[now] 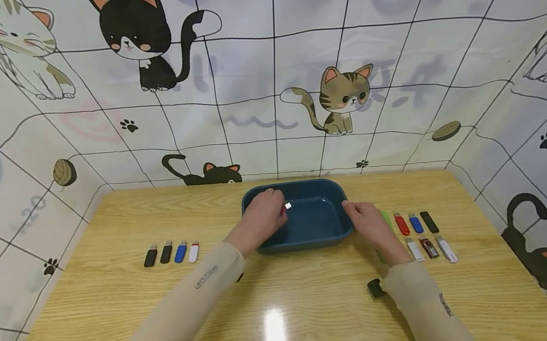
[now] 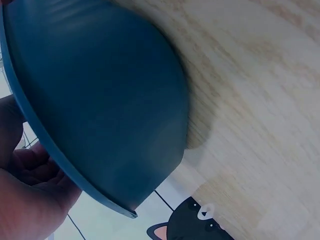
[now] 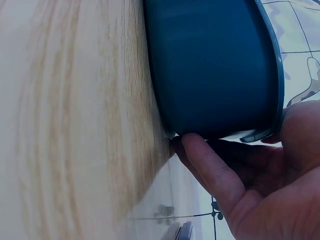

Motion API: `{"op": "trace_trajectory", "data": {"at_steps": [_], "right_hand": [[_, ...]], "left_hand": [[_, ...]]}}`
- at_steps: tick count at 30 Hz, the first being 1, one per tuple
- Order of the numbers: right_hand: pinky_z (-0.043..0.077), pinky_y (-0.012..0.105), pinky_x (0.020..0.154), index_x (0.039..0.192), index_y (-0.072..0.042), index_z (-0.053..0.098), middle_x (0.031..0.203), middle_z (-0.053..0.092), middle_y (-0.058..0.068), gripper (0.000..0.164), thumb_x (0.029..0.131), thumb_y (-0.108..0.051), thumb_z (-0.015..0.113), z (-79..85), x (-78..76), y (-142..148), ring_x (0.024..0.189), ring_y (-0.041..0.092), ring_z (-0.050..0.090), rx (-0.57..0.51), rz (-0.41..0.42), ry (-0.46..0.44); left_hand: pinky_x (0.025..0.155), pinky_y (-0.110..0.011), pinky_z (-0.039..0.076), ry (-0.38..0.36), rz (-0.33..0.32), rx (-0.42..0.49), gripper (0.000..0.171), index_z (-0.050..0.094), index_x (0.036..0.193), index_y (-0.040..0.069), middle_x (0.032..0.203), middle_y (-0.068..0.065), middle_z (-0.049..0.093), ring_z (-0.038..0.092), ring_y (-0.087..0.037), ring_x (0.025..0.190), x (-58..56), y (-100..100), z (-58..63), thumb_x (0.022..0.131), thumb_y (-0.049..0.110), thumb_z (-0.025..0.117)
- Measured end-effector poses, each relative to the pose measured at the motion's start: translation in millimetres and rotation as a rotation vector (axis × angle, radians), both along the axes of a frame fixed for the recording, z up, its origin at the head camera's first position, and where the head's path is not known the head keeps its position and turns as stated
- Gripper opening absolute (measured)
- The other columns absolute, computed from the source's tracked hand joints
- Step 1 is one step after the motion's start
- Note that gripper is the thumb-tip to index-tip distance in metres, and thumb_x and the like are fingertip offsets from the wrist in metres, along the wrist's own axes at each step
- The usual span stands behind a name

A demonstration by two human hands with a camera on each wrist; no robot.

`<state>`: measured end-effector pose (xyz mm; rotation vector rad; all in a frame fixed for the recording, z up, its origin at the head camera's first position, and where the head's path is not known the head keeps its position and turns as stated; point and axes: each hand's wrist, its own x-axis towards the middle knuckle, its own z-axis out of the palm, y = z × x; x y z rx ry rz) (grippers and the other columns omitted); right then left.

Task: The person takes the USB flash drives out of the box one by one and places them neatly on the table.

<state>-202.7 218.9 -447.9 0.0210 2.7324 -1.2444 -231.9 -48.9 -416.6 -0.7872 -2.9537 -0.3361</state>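
A dark blue plastic basin (image 1: 307,244) stands at the far middle of the table. My left hand (image 1: 264,215) reaches over its left part and pinches a red USB stick (image 1: 287,206) with a bare metal plug. In the left wrist view that hand (image 2: 35,200) shows beyond the basin's rim, and its fingertips are mostly hidden. At the basin's right end my right hand (image 1: 370,226) grips the rim. The right wrist view shows its thumb side by the rim and a finger (image 3: 212,167) against the outer wall (image 3: 215,70).
On the left lie a black USB stick (image 1: 150,256), a blue one (image 1: 180,253) and a white one (image 1: 194,252) in a row. Several more, including a red one (image 1: 402,224), lie right of the basin. A small black object (image 1: 375,288) sits beside my right sleeve.
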Motion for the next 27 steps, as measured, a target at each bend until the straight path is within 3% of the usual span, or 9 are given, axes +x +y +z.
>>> {"op": "trace_trajectory", "data": {"at_steps": [11,27], "right_hand": [[0.033,0.034,0.058,0.069,-0.013,0.042,0.061,0.035,0.0,0.055,0.111,-0.047,0.038,-1.8,-0.2,0.7,0.058,0.019,0.035,0.003,0.002,0.004],[0.037,0.035,0.059,0.068,-0.014,0.043,0.061,0.039,0.001,0.053,0.111,-0.045,0.039,-1.8,-0.4,0.6,0.058,0.021,0.041,-0.004,0.003,0.002]], "left_hand": [[0.069,-0.031,0.05,0.004,0.03,0.136,0.004,0.065,0.092,0.004,0.084,-0.004,0.06,0.054,-0.018,0.076,15.1,-14.2,0.3,0.091,0.006,0.069],[0.07,-0.03,0.055,-0.061,0.147,0.315,0.017,0.068,0.103,0.003,0.098,-0.008,0.065,0.058,-0.019,0.083,33.2,-35.1,11.0,0.088,0.008,0.074]]}}
